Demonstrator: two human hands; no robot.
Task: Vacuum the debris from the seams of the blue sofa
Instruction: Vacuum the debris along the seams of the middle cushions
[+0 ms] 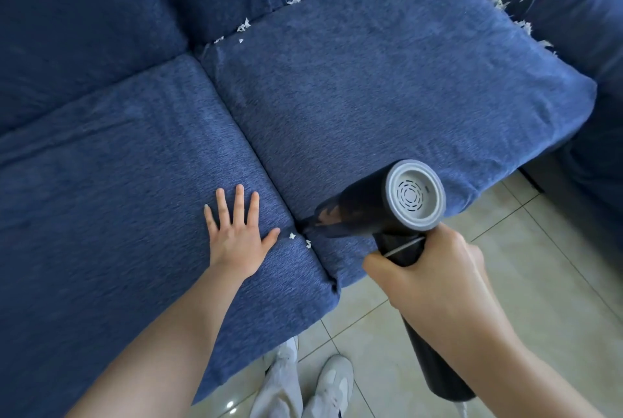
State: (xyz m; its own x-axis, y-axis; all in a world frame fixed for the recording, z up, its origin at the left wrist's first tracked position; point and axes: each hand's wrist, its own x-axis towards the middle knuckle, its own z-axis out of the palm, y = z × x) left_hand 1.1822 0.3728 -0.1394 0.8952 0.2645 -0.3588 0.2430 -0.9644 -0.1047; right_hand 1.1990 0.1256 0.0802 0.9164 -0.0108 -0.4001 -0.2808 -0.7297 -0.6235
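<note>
Pale glossy floor tiles (pixel 505 299) with thin dark grout lines, daylight glinting off them.

hands: left (pixel 236 235) flat, fingers spread, palm down | right (pixel 428 269) curled in a grip

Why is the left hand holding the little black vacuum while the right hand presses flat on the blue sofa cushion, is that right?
Not quite: the hands are swapped. In the head view the right hand grips the black handheld vacuum, whose nozzle points into the seam between the cushions, and the left hand presses flat, fingers spread, on the blue sofa cushion.
</note>
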